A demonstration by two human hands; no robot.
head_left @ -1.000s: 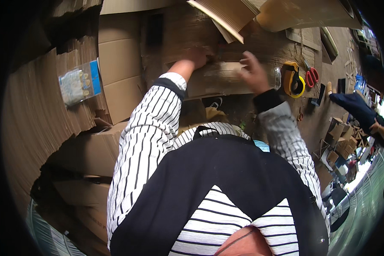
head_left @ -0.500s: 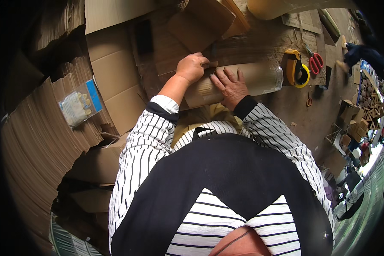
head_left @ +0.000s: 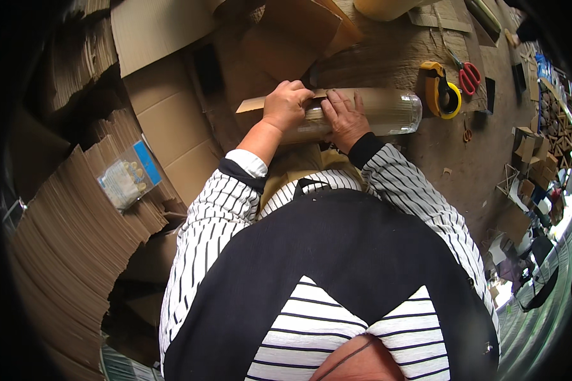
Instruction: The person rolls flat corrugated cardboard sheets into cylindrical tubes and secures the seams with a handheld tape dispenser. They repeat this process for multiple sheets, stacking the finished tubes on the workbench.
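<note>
A long rounded roll (head_left: 388,109), wrapped in brown cardboard with shiny clear plastic at its right end, lies across the bench in front of me. My left hand (head_left: 287,105) is closed, pinching the raised edge of the cardboard sheet (head_left: 252,105) near the roll's left part. Close beside it, my right hand (head_left: 347,120) is curved over the top of the roll, its fingertips pressing near the same cardboard edge. The pinched fingertips partly hide that edge.
To the right lie a yellow tape dispenser (head_left: 431,95), red-handled scissors (head_left: 469,77) and a small orange-handled pair (head_left: 468,135). A tall cardboard stack (head_left: 76,222) stands left, with a plastic packet (head_left: 130,178) against it. A folded cardboard piece (head_left: 292,38) lies beyond the roll.
The cardboard's edge has lifted and its left corner now sticks out past my left hand. My right hand has shifted slightly, and the plastic end of the roll looks turned.
</note>
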